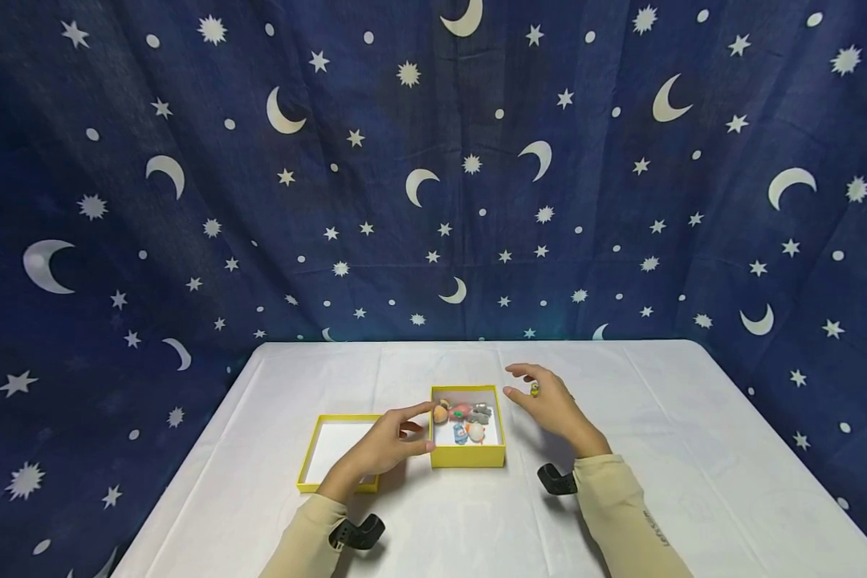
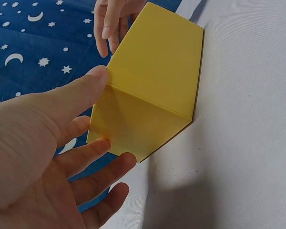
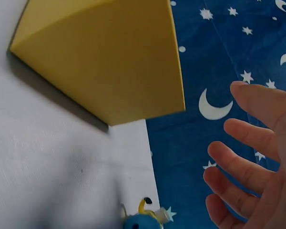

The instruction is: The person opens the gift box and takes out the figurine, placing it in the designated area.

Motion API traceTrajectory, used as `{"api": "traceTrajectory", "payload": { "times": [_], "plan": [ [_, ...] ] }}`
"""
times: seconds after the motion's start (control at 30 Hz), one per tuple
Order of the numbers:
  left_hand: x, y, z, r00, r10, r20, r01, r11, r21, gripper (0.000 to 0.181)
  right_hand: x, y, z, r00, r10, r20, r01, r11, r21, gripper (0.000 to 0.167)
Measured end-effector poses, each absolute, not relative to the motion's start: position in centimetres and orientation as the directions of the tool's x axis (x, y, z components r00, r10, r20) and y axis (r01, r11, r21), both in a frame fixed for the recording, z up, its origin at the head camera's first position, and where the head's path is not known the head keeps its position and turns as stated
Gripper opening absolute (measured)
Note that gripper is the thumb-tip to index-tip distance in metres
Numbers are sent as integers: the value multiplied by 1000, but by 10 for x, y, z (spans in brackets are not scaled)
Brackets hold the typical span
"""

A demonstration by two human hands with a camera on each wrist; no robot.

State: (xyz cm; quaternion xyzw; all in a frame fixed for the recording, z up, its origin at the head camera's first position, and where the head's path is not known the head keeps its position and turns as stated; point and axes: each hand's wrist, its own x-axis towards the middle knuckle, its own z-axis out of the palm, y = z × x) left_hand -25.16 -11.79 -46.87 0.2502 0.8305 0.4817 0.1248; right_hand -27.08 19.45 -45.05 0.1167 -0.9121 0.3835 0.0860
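Observation:
A yellow box (image 1: 468, 457) with a white inside holds several small toys (image 1: 459, 413), among them an orange-topped one, a pink one, grey ones and a blue one. My left hand (image 1: 386, 443) touches the box's left side, thumb by its front corner; in the left wrist view the hand (image 2: 71, 148) has its fingers spread against the yellow wall (image 2: 138, 119). Right of the box, my right hand (image 1: 552, 405) is raised with fingers apart. A small yellow-and-blue figure (image 1: 535, 388) shows between its thumb and fingers; the right wrist view shows this figure (image 3: 143, 220) apart from the hand (image 3: 257, 167).
A shallow yellow-edged lid (image 1: 320, 449) with a white inside lies left of the box, partly behind my left hand and forearm. The white table (image 1: 477, 530) extends around them. A dark blue cloth (image 1: 376, 201) with moons and stars hangs behind the table.

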Motion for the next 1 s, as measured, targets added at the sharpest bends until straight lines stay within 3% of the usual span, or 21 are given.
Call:
{"api": "traceTrajectory", "payload": {
  "times": [0.6,1.0],
  "plan": [
    [-251,-117,-466,-846,533,20,283,415,865,64,-261,153,-452,-935,-277,221,-349,614,-708,44],
    [-251,-117,-466,-844,537,15,283,420,862,64,-261,139,-461,-906,-356,229,-415,646,-640,46]
  ]
}}
